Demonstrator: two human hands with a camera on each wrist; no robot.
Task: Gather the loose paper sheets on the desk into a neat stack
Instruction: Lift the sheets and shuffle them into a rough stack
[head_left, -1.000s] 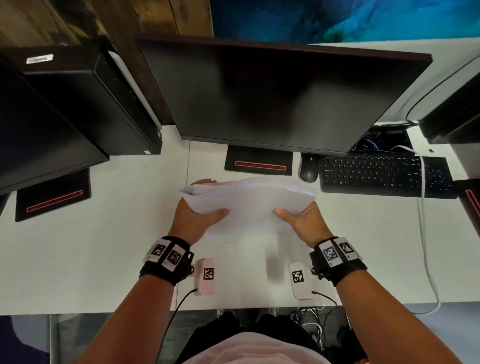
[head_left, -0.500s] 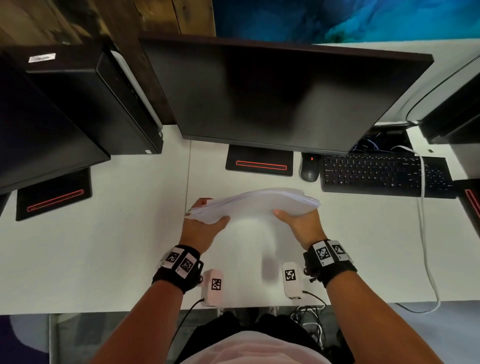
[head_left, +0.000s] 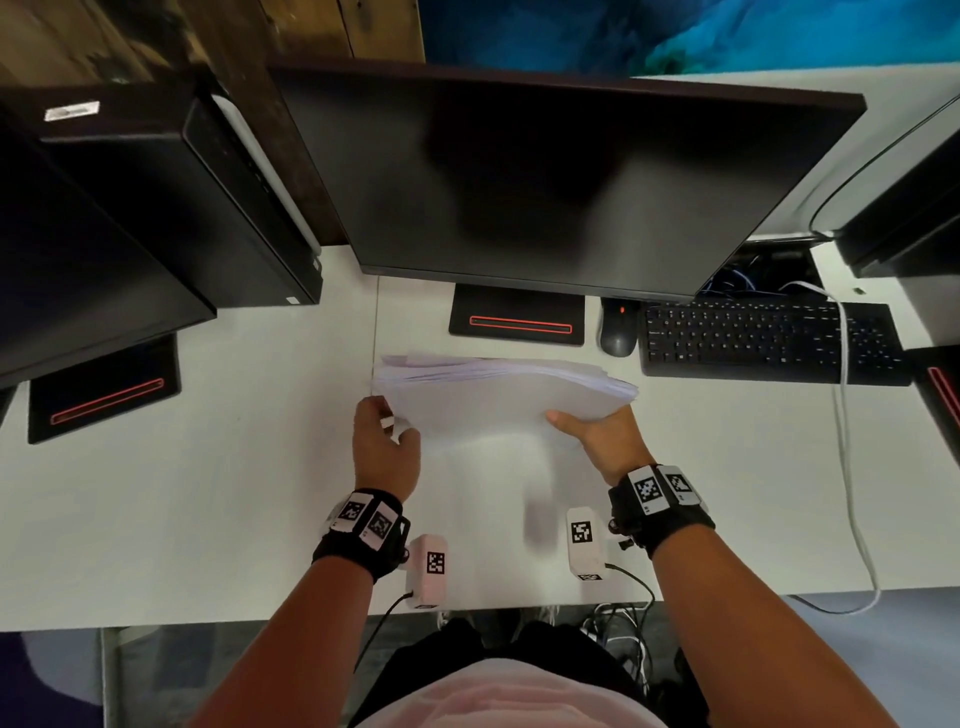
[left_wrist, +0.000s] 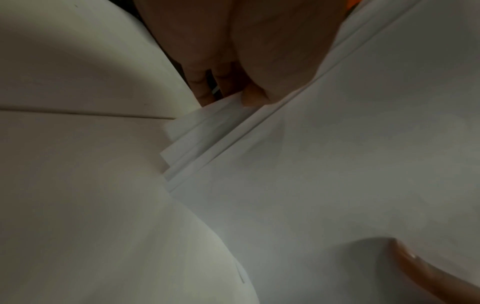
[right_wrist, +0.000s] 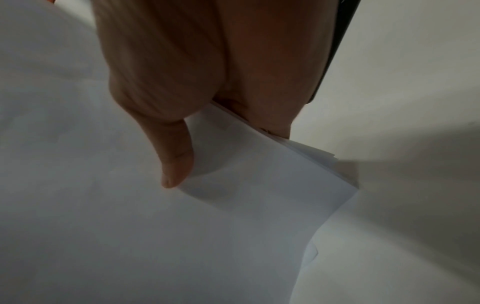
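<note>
A thick stack of white paper sheets (head_left: 498, 400) hangs tilted just above the white desk (head_left: 182, 493), in front of the monitor. My right hand (head_left: 592, 431) grips its near right corner, thumb (right_wrist: 176, 160) on top and fingers underneath. My left hand (head_left: 387, 431) is at the near left corner; its fingers (left_wrist: 200, 86) curl under the staggered sheet edges of the stack (left_wrist: 337, 164) and its thumb (left_wrist: 426, 271) lies on the top sheet. The left edges are uneven and fanned; the right corner (right_wrist: 259, 174) looks tighter.
A dark monitor (head_left: 545, 192) stands behind the stack on a black foot (head_left: 517, 322). To the right lie a mouse (head_left: 618, 332), a black keyboard (head_left: 763, 338) and a white cable (head_left: 852, 467). A computer tower (head_left: 171, 208) and another screen stand at the left.
My left hand has slid outward from the near edge to the stack's left corner. The stack has tipped so its top sheet shows more, and its left edges have fanned.
</note>
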